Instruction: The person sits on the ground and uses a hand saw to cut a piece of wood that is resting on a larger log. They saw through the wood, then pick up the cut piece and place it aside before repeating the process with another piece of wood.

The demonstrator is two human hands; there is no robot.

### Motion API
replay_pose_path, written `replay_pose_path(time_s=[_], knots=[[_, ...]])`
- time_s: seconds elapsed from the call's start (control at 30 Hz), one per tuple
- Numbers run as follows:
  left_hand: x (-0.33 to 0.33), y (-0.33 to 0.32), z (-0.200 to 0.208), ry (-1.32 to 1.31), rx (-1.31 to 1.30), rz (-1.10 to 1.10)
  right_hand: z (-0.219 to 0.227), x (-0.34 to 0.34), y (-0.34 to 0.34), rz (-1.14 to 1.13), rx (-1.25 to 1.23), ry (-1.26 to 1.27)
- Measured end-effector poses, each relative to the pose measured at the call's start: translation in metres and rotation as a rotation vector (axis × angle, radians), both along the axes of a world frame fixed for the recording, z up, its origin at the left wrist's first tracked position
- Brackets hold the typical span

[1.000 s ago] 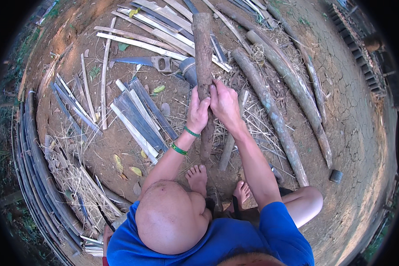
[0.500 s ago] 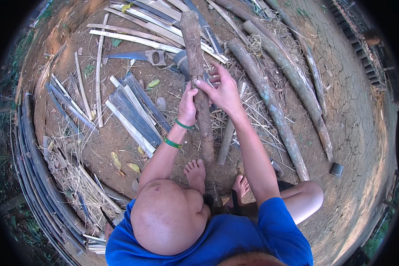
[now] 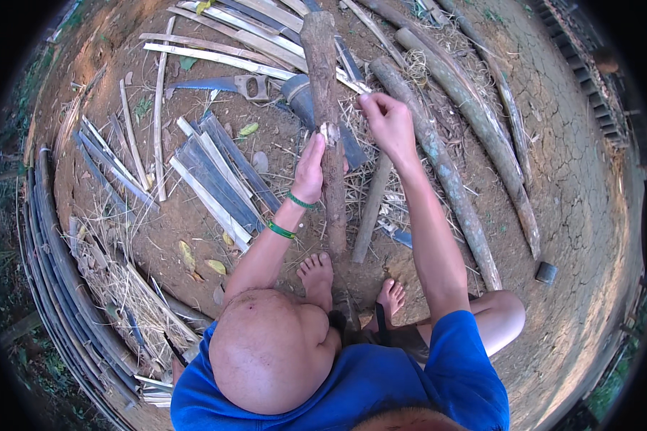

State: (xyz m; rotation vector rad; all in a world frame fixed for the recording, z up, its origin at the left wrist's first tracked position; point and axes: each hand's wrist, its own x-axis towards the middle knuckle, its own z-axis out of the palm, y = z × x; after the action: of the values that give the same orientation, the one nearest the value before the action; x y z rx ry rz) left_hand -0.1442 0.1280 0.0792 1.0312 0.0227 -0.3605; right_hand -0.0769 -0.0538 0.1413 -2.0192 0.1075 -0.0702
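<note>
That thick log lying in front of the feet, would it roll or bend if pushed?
The log looks thick and rough-barked, so probably stiff and heavy. Being round, it might roll sideways, though the left hand resting on it and the straw litter alongside likely hinder that.

The left hand (image 3: 310,169) covers part of the upright log (image 3: 323,86), and whatever its fingers pinch there is too small to tell; the right hand (image 3: 388,122) is curled, its palm hidden; the log's foot vanishes behind the bare feet (image 3: 318,276); the stacked bamboo strips (image 3: 57,273) blur at the rim.
</note>
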Motion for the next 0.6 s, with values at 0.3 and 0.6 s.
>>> replay_pose_path(time_s=[0.3,0.6], knots=[[-0.005,-0.014,0.003,-0.240,0.359,0.279,-0.020,-0.082,0.074,-0.164,-0.013,-0.249],[0.009,-0.002,0.013,-0.071,0.160,0.425,-0.027,-0.073,0.051,-0.133,0.265,0.117]])
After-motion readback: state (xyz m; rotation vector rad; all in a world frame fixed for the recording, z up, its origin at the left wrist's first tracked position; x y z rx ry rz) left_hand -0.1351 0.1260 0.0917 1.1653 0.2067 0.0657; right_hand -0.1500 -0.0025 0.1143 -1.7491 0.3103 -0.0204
